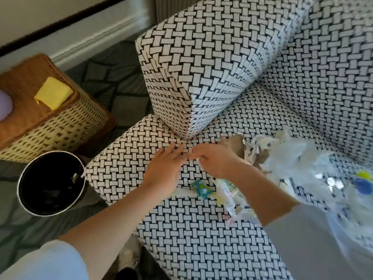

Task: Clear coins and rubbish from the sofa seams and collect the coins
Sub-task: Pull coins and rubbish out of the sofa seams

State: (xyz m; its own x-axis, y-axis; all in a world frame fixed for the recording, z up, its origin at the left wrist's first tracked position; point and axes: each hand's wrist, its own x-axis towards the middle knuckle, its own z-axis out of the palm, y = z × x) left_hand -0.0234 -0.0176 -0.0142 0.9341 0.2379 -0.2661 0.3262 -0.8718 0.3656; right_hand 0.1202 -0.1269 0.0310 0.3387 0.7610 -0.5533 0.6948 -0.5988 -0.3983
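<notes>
head view: teal wrapper (201, 188) below both hands.

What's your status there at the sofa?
Both hands, left hand and right hand, at armrest seam. Rubbish piled on seat. No coins visible. Bin left.

Rubbish pile (298, 164) blurred at right; lilac object (5, 106) cut off left.

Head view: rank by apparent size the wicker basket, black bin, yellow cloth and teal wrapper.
1. wicker basket, cut off by the frame edge
2. black bin
3. yellow cloth
4. teal wrapper

This ranks looks only; distance from the camera differs.
</notes>
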